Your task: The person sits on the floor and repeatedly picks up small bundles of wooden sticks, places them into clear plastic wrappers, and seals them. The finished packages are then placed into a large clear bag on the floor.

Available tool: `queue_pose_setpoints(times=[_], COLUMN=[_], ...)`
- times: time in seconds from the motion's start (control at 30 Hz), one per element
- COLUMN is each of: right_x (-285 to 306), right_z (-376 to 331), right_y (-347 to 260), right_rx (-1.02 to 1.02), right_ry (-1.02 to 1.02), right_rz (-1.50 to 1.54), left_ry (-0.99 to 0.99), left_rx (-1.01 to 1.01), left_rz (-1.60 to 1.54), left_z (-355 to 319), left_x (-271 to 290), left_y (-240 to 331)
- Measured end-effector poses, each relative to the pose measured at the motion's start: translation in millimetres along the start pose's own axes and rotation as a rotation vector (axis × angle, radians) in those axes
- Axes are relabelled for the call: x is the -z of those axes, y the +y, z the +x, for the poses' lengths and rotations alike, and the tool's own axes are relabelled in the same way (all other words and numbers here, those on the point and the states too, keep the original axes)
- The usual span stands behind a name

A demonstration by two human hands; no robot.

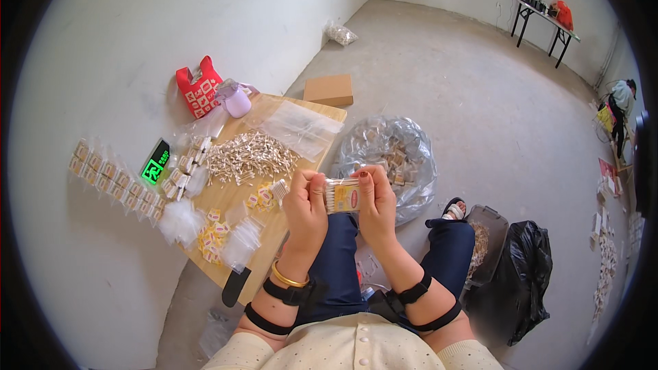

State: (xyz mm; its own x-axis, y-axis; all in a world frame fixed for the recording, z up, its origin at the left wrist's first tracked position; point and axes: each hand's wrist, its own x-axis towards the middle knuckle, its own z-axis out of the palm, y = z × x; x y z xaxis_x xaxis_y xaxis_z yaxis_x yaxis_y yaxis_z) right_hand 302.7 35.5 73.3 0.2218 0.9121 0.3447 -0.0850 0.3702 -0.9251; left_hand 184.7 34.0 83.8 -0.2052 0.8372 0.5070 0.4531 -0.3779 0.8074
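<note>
In front of my lap, a small clear bag of cotton swabs (340, 190) with a yellow label is stretched between both hands. My left hand (305, 209) is closed on its left end, thumb on top. My right hand (378, 207) pinches the right end. White swab tips (279, 190) show beyond the left hand; whether they lie in it or on the table I cannot tell. A big heap of loose cotton swabs (250, 155) lies on the wooden table (274, 229) to the left. Yellow label cards (214, 238) and clear empty bags (241, 243) lie nearer me.
Packed swab bags (113, 179) stand in rows along the table's left side, near a lit green display (155, 162). A lilac jug (234, 99) and red bag (199, 89) are behind. On the floor are a large plastic sack (421, 157), a grey bin (490, 223) and black bag (517, 288).
</note>
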Motion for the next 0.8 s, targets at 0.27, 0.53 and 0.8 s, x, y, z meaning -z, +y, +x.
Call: queue_pose_setpoints(times=[0.27, 0.53, 0.8], right_x=[2.2, -0.1, -4.6], right_z=[-1.6, -0.5, -5.8], right_y=[4.7, 20.4, 7.1], right_rx=[-0.114, -0.116, -0.079], right_ry=[-0.04, 0.015, -0.001], right_rz=[0.052, 0.109, 0.012], left_ry=[-0.006, 0.063, 0.014], left_rx=[0.014, 0.292, 0.036], left_rz=[0.034, -0.595, -0.291], left_z=[-0.4, -7.6, -2.4], left_x=[-1.7, -4.2, -3.9], left_y=[7.7, 0.9, -4.3])
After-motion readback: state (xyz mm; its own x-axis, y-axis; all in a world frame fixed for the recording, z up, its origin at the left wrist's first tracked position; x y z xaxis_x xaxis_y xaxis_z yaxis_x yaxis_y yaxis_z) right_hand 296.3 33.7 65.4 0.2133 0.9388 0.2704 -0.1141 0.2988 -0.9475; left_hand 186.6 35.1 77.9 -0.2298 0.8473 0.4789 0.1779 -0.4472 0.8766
